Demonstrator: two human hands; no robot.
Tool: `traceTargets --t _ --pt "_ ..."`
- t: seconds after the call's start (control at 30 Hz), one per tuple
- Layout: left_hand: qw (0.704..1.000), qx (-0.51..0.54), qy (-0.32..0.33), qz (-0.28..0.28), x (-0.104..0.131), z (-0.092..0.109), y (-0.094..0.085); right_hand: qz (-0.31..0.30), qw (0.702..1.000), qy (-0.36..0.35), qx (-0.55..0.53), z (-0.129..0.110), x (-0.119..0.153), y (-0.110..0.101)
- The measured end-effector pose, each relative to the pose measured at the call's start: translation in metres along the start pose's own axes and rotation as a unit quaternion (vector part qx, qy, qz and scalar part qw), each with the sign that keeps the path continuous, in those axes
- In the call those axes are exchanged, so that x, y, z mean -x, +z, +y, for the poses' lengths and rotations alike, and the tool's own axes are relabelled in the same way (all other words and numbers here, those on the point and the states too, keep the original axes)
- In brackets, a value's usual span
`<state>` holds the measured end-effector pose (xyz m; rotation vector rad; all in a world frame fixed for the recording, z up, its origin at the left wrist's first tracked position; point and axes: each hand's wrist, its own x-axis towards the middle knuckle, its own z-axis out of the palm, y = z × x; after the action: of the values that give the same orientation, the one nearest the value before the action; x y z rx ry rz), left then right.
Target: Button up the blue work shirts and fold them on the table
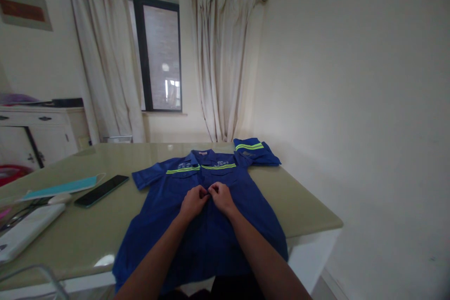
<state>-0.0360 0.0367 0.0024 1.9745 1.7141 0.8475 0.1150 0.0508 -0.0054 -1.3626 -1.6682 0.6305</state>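
A blue short-sleeved shirt point(158, 211) with yellow-green stripes across the chest lies spread face up, its collar away from me and its lower part reaching the near table edge. My left hand point(194, 200) and my right hand point(221, 197) meet at the front opening, just below the chest pockets. The fingers of both hands are pinched on the shirt's front edge, and the fingertips nearly touch. Any button between them is too small to make out.
A folded blue garment point(258, 152) lies at the table's back right. On the table's point(309, 201) left are a dark phone point(101, 191), a blue mask point(63, 188), a white case point(31, 229) and scissors. A wall stands on the right.
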Motion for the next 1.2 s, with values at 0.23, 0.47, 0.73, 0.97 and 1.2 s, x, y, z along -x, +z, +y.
traceTargets --t 0.23,0.47,0.73,0.97,1.2 --pt "0.999 -0.011 -0.031 -0.012 -0.01 0.003 0.0 0.001 1.0 -0.004 -0.012 0.004 -0.005 0.0" --pt "0.996 0.068 0.027 -0.056 -0.02 0.005 -0.009 -0.003 0.998 -0.043 -0.041 0.004 -0.006 -0.008" --pt "0.97 0.228 -0.003 -0.085 -0.025 0.004 -0.005 0.019 0.993 -0.106 -0.049 0.003 -0.002 -0.009" --pt "0.956 0.274 -0.05 -0.088 -0.028 0.003 -0.005 0.031 0.994 -0.102 -0.028 0.002 0.001 -0.012" --pt "0.968 0.219 -0.052 -0.106 -0.018 0.006 -0.013 0.012 0.995 -0.094 -0.019 0.002 0.003 -0.01"
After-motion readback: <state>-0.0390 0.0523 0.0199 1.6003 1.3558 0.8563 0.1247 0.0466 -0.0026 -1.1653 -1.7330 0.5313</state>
